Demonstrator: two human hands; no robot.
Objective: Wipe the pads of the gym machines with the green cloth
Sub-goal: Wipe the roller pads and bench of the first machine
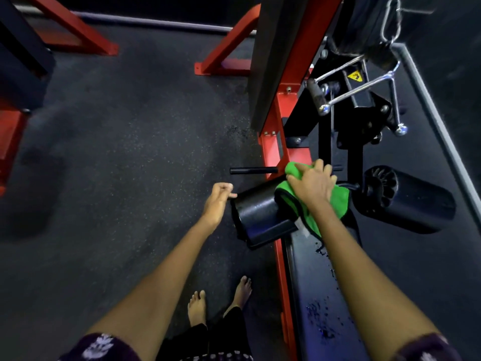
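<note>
- The bright green microfibre cloth [335, 201] is draped over the inner end of the near black cylindrical roller pad [260, 212], beside the machine's red steel frame [273, 149].
- The cloth is pressed down and gripped by the right hand [311, 185], fingers curled into its folds.
- The left hand [217, 198] is held just beside the pad's outer end, loosely curled, with nothing in it.
- The step in hand is judged to be wiping this near pad; next, the cloth would need to be drawn along the uncovered outer part.
- Two roller pads are counted, the far black roller pad [408, 199] untouched; one cloth; one long black padded seat [312, 295], flecked with droplets.
</note>
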